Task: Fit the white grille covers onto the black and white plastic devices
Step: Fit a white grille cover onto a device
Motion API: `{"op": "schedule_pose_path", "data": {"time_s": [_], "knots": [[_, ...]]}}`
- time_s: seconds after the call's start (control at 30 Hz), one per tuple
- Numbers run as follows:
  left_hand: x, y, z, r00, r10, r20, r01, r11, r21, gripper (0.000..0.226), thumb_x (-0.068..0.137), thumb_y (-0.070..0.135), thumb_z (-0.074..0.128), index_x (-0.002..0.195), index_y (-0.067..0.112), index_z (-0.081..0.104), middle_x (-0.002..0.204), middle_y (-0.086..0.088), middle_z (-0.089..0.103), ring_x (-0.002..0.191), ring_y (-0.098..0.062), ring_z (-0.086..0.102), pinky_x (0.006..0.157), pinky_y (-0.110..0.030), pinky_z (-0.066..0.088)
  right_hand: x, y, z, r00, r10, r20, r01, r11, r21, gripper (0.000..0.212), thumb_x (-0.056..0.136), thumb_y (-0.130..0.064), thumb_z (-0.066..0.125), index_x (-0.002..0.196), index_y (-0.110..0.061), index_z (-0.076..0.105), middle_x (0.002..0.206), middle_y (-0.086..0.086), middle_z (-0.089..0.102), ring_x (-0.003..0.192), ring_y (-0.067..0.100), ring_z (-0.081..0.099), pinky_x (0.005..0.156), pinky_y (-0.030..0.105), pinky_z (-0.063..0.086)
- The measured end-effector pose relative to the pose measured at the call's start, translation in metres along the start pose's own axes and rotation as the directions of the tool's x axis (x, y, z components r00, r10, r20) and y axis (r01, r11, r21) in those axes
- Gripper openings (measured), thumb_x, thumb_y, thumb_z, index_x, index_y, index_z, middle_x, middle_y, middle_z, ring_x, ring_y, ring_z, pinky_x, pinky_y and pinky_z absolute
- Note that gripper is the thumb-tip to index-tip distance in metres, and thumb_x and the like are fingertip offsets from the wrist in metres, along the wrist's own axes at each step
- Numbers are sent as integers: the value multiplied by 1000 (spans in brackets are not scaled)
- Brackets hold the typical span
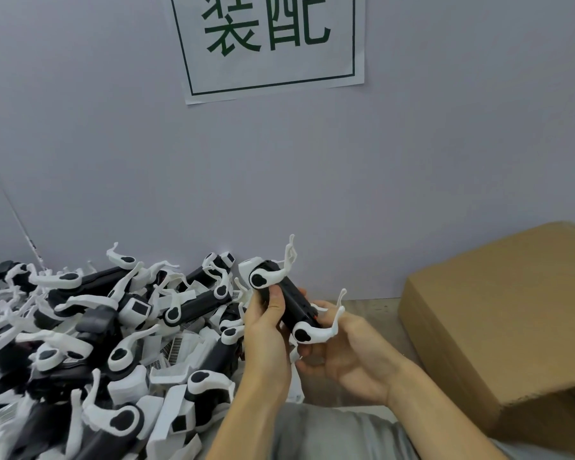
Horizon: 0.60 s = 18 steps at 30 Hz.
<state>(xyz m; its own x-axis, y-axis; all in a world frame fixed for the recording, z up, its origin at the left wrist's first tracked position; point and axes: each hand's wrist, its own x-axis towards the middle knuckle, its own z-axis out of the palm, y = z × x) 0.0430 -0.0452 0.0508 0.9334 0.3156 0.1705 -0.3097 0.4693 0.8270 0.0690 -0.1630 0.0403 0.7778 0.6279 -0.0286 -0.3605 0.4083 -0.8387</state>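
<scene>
Both hands are lifting 1 device point(287, 302) above the near middle of the surface point(372, 310), just in front of the wall. The left hand point(266, 322) is curling around the device's upper black body, thumb lying along it. The right hand point(342, 346) is cupping the lower end from beneath, fingers bent round it, with a white curved arm sticking out past them. Whether a grille cover is being pressed in is not showing: the hands and the body are hiding the slot, so I cannot tell if this device is already fitted.

As a judgement, the task is looking far from finished. A big pile point(97, 330) of black and white devices is covering the left half of the surface, right up to the wall edge and down to the near edge. Small white grille covers point(176, 345) are lying loose among them near the middle of the pile, so plenty of covers are waiting to be fitted. No separate stack of finished devices is showing.

A cardboard box point(498, 330) is sitting at the right edge of the surface, closed on top from what is visible; it may be meant for finished pieces, but that is a guess. A paper sign point(269, 44) with green characters is hanging on the wall above.

In the way: the devices' thin white arms are tangling together in the pile, so pulling 1 out is likely snagging others, and the loose covers are partly buried under them.
</scene>
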Motion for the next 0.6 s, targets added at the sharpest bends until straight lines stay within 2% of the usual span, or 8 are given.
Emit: {"op": "schedule_pose_path", "data": {"time_s": [0.13, 0.23, 0.3, 0.37, 0.43, 0.47, 0.53, 0.6], "knots": [[0, 9, 0, 1000, 14, 7, -15, 1000, 26, 49, 75, 40, 65, 110, 5, 61, 95, -15, 71, 73, -25, 68, 50, -30, 52, -3, -3, 0, 999, -8, 40, 7, 999, 36, 37, 97, -33, 52, 115, -6, 69, 94, 17, 61, 71, 23, 54, 68, 36, 53], [2, 21, 4, 996, 73, -48, -73, 997, -4, 46, 70, 37, 74, 107, 13, 62, 93, -12, 76, 80, -24, 73, 63, -36, 58, -4, -3, -9, 997, -65, -41, 66, 998, 5, 31, 93, -27, 52, 105, -5, 71, 85, 23, 63, 68, 30, 61, 69, 38, 53], [6, 31, 4, 981, 121, -154, -121, 993, 10, 44, 71, 31, 81, 107, 13, 64, 85, -8, 77, 79, -22, 75, 72, -40, 59, -1, 1, -20, 961, -139, -240, 67, 956, -286, 26, 97, -16, 45, 96, -4, 68, 71, 18, 62, 56, 24, 56, 59, 31, 47], [11, 39, 0, 953, 175, -247, -143, 980, 141, 36, 73, 30, 86, 99, 13, 68, 71, 0, 74, 69, -15, 73, 72, -38, 58, 2, 6, -21, 922, -242, -303, -78, 650, -756, 29, 98, -20, 49, 74, -7, 62, 55, 4, 53, 47, 15, 42, 51, 25, 36], [12, 44, -3, 953, 165, -255, -95, 959, 266, 31, 72, 36, 87, 87, 15, 70, 65, 2, 70, 65, -15, 70, 70, -37, 57, 6, 17, -13, 957, -193, -219, -162, 271, -949, 49, 92, -37, 61, 49, -16, 50, 43, -5, 40, 41, 10, 32, 44, 20, 29], [12, 44, -3, 961, 136, -242, -58, 951, 304, 28, 73, 35, 87, 82, 16, 69, 65, 1, 69, 67, -17, 70, 70, -37, 57, 7, 23, -8, 972, -143, -187, -164, 159, -974, 52, 88, -42, 65, 44, -18, 52, 40, -6, 40, 39, 10, 34, 42, 17, 28], [10, 42, -1, 979, 51, -199, 27, 930, 367, 21, 78, 28, 83, 79, 14, 67, 64, 0, 68, 65, -16, 70, 61, -31, 56, 10, 31, -2, 982, -107, -154, -149, 57, -987, 46, 84, -33, 67, 42, -20, 53, 48, -7, 42, 45, 8, 39, 46, 19, 31], [7, 38, 3, 988, -12, -157, 80, 895, 438, 16, 82, 20, 78, 78, 9, 67, 65, -4, 66, 55, -13, 67, 50, -27, 56, 10, 27, -3, 970, -142, -196, -178, 130, -975, 43, 82, -20, 62, 45, -14, 42, 55, -1, 43, 50, 12, 37, 49, 22, 33]]}}
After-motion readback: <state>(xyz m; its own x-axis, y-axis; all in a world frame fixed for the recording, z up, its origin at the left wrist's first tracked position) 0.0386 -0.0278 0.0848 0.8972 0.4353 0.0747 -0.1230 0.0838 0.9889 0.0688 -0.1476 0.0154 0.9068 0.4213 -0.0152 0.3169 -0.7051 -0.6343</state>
